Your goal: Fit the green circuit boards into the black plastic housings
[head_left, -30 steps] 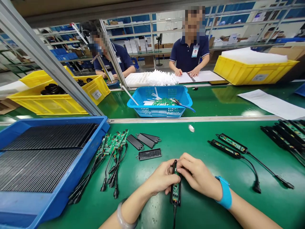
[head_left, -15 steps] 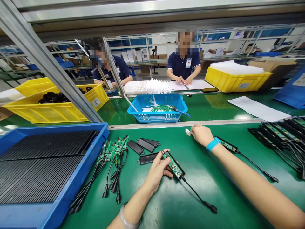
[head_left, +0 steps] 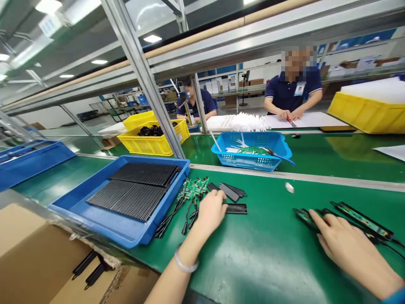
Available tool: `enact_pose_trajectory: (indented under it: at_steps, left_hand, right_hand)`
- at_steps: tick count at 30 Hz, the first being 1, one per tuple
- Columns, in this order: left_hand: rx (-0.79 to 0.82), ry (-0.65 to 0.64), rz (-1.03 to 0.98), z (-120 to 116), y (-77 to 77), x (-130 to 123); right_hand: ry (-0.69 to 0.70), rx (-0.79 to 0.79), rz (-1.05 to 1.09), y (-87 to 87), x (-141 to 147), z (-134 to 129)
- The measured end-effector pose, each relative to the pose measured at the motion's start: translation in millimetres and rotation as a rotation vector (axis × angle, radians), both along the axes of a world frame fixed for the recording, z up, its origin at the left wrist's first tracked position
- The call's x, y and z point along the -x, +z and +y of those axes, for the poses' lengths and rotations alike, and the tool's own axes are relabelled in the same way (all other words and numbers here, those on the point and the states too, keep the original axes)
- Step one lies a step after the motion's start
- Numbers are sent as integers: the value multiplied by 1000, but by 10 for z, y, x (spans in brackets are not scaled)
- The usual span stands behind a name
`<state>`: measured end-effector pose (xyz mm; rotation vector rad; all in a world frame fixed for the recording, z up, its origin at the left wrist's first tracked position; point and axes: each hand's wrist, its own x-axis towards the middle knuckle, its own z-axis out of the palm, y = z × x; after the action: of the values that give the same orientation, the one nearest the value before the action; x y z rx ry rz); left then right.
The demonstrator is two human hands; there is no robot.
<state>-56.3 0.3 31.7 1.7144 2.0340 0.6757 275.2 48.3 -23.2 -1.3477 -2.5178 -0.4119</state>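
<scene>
A filled case (head_left: 303, 215) lies under the right hand (head_left: 349, 245), fingers extended; loose circuit boards (head_left: 193, 188) and an unfilled case (head_left: 237, 209) remain by the curled left hand (head_left: 211, 212), both grips unclear.

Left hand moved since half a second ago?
Yes. The left hand has shifted leftward, closer to the blue tray.

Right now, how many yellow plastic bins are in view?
3. The front-left yellow plastic bin holds black parts; the rear-left bin is just behind it; the right-hand bin, cut by the picture's edge, holds white material. More may be hidden.
</scene>
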Motion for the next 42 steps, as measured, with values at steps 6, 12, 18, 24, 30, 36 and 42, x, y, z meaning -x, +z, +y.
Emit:
enact_pose_trajectory:
  at_steps: [6,12,18,24,30,36,42]
  left_hand:
    - [-76,294,49,-114,20,660]
    - [-346,348,-247,-213,282,841]
    - [41,-293,-809,-374,480,154]
    - [5,-393,5,-108,195,-107]
    - [19,-429,381,176,-23,-93]
    - [-175,-407,51,247,53,-318]
    - [-73,-224,-920,229,-115,-417]
  right_hand:
    - [125,153,147,62,318,-6]
    - [385,963,670,302,881,-148]
    - [382,1777,1390,263,1047,-305]
    - [123,1831,1556,167,1039,-345]
    - [141,1592,1504,309,874,-267]
    - [221,1309,1260,382,749,-224]
    - [242,831,953,244,718,-192]
